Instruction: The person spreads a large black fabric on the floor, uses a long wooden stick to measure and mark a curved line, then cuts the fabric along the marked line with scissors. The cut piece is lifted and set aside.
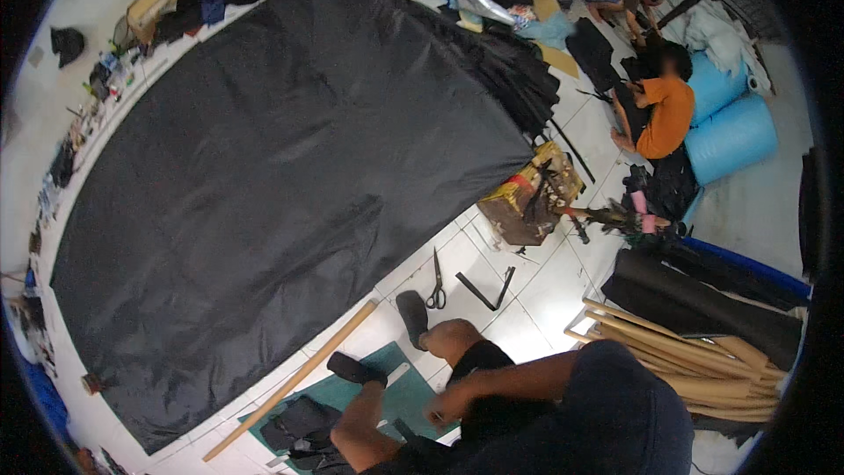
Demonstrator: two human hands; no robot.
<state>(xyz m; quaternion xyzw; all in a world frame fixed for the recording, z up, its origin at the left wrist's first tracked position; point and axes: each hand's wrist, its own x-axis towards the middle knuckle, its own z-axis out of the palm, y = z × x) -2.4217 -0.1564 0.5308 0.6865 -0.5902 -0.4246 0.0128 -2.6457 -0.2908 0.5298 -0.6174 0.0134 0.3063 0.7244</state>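
My right hand [451,402] hangs in front of my body above the green cutting mat [400,378]. Its fingers look curled together, and what they hold, if anything, is too small to make out. My left hand is out of sight. Beside my left leg, a bundle of black fabric [303,427] lies on the mat. A long brown tube [290,380] rests along the edge of the large black fabric sheet [255,185]. Past my right foot are black-handled scissors [436,286] and a bent black strip [486,292] on the tiles.
Brown tubes [686,365] and dark fabric rolls [703,295] lie at the right. A patterned bag [532,198] sits by the sheet's right corner. Two people work at the far right, one in an orange shirt [665,114], near blue rolls [731,136]. Clutter lines the far edge.
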